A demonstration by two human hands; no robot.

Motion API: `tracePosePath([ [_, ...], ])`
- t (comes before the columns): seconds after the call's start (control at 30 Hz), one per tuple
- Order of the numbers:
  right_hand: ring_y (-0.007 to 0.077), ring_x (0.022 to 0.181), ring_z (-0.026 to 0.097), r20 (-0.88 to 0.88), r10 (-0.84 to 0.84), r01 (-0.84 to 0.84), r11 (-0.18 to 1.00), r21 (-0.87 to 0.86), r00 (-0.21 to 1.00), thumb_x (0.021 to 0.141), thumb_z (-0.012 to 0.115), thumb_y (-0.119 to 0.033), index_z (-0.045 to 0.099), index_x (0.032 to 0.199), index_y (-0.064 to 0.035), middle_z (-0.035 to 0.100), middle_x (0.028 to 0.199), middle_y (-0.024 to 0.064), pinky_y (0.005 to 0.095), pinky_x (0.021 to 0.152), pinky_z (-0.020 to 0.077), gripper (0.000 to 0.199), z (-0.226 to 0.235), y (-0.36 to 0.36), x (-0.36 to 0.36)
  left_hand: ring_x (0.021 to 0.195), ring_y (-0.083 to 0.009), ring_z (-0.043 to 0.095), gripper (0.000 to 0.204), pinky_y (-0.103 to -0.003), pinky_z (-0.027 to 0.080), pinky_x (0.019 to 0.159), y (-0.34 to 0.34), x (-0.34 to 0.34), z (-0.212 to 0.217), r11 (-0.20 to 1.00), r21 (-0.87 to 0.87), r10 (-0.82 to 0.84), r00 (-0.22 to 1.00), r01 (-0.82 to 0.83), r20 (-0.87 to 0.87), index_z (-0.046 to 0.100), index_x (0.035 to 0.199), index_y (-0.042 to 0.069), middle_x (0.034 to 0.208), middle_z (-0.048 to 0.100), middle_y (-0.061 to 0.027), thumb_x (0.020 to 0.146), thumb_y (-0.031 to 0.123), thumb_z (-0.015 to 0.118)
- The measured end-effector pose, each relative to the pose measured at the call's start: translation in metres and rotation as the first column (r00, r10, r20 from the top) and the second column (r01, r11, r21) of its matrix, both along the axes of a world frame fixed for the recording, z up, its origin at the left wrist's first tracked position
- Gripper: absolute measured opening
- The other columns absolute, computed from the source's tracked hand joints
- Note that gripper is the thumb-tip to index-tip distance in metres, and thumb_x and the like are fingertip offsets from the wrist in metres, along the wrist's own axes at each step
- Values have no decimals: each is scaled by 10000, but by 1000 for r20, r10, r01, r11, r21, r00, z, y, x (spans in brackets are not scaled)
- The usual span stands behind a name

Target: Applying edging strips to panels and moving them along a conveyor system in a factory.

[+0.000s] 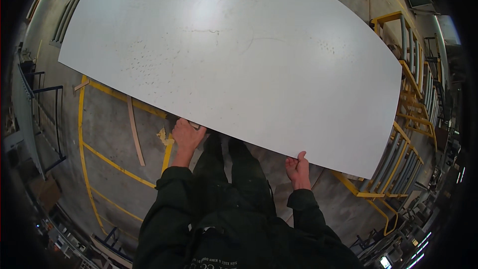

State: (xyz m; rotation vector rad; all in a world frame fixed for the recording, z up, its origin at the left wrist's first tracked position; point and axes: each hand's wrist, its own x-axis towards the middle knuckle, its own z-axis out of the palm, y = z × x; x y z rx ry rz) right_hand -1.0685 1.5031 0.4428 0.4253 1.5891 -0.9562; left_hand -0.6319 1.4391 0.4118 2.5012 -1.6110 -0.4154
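A large white panel [259, 84] spans the view, with dark specks and scuffs across its top face. My left hand [186, 137] is closed at the panel's near edge, left of my legs. A small tan and dark piece shows by its fingers, too hidden to name. Farther right, my right hand [298, 170] grips the same edge, its thumb tip on the upper side and its fingers curled close to the edge. What supports the panel underneath is mostly hidden.
Yellow-framed roller stands [393, 162] line the right side, partly beneath the panel. Yellow lines [119, 168] mark the concrete floor at left, where a thin wooden strip [135, 132] lies. A dark blue metal frame [60, 124] stands at far left.
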Motion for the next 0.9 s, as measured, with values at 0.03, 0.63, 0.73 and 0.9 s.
tracePosePath([
  [0.03,183,966,591,-2,-1,1,1000,16,1000,1043,529,-507,594,1226,-122,665,1074,15,340,833,483,431,-1,0,-1,908,-430,632,719,-552,500,768,0,-2,-2,1000,16,-1,1000,1,-2,546,1028,0,988,616,-217,758,641,728],
  [0.63,153,747,679,-276,189,-226,968,-112,943,985,675,-424,661,1082,-29,692,925,70,292,619,530,407,3,10,9,1137,-426,629,697,-499,494,964,-7,5,15,977,209,61,996,-46,-65,606,1247,41,1204,674,-212,766,533,713],
  [0.73,124,706,624,-272,121,-167,975,-150,955,939,733,-372,707,1029,-34,690,871,47,298,612,505,351,15,73,0,1112,-420,652,807,-493,499,931,6,-22,29,927,369,-34,997,59,-72,647,1170,-42,1157,691,-278,720,624,715],
  [0.9,126,702,628,-290,-130,103,989,-106,948,917,758,-359,708,1044,-41,685,864,33,296,610,493,347,44,205,-49,907,-493,666,575,-567,508,793,12,15,7,742,393,-489,839,543,-238,708,904,-59,903,688,-313,761,498,713],
])
